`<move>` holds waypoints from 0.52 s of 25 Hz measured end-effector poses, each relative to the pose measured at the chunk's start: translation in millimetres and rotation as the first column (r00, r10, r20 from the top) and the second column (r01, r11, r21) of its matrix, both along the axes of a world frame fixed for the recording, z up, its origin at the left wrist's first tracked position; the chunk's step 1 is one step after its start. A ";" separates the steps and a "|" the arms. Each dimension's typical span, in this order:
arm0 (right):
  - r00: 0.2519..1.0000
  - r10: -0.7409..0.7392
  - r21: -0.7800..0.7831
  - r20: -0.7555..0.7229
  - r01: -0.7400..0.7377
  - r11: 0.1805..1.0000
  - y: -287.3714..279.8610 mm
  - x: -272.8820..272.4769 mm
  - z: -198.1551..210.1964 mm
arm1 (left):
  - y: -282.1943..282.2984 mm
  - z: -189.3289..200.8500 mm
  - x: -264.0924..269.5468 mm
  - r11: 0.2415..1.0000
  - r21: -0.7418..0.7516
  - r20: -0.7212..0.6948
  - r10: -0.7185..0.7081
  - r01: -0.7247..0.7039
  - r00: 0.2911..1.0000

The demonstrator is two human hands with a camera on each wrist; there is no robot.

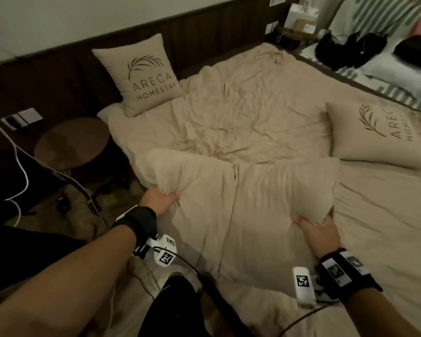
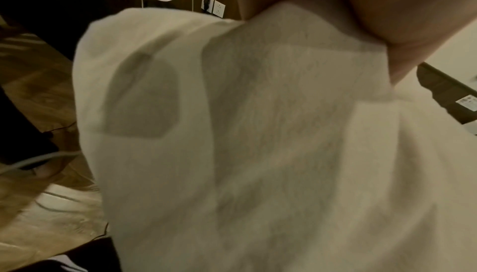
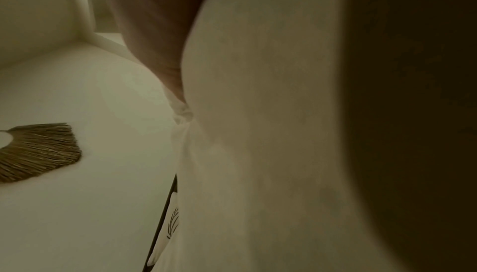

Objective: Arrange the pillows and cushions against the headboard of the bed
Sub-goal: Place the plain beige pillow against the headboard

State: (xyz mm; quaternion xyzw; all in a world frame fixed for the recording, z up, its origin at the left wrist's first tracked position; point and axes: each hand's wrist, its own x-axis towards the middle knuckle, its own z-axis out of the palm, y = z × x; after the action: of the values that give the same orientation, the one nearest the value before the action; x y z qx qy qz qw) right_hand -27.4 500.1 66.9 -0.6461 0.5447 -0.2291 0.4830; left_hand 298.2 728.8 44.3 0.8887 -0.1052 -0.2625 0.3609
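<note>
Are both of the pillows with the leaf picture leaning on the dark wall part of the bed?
No, only one printed cushion leans on the headboard; the other printed cushion lies flat on the bed.

Pillow (image 1: 241, 190) before me on bed (image 1: 387, 227); one cushion (image 1: 141, 74) against headboard (image 1: 192, 42) far left, other cushion (image 1: 372, 135) right.

Plain beige pillow (image 1: 241, 190) on a beige sheet (image 1: 241, 105). 2 beige cushions (image 1: 141, 74) (image 1: 374, 135) bear dark palm-leaf prints and lettering. Dark brown headboard (image 1: 58, 76), brown round stool (image 1: 71, 144), black wrist straps (image 1: 136, 222).
</note>
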 end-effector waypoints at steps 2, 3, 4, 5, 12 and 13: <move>1.000 0.005 -0.001 0.027 -0.005 1.000 -7.1 29.7 3.9 | -13.0 -13.8 31.8 1.000 0.003 -0.050 0.001 -0.001 0.999; 0.999 0.012 -0.017 0.044 -0.011 1.000 -15.8 50.3 2.7 | -23.6 -23.2 52.5 1.000 -0.004 -0.069 -0.001 0.001 0.998; 0.999 0.014 -0.050 0.028 -0.013 0.999 -25.8 73.0 -0.5 | -36.6 -32.9 75.4 1.000 -0.015 -0.087 -0.002 0.000 0.996; 1.000 0.009 -0.092 -0.010 -0.010 0.996 -37.1 99.8 -4.4 | -51.8 -40.4 100.7 0.999 -0.034 -0.109 -0.006 0.003 0.994; 0.989 -0.066 -0.166 -0.136 0.043 0.985 -108.2 286.3 14.7 | -134.5 -33.4 282.1 0.998 -0.060 -0.245 0.002 -0.017 0.969; 0.987 -0.072 -0.184 -0.143 0.045 0.982 -117.9 306.0 19.1 | -145.4 -29.6 304.0 0.998 -0.064 -0.241 -0.003 -0.013 0.970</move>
State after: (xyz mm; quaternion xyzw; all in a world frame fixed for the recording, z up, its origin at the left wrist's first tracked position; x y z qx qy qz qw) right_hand 278.6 382.2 85.9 -0.6861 0.5753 -0.2428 0.3734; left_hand 602.2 583.4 14.7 0.8383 -0.0667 -0.3641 0.4004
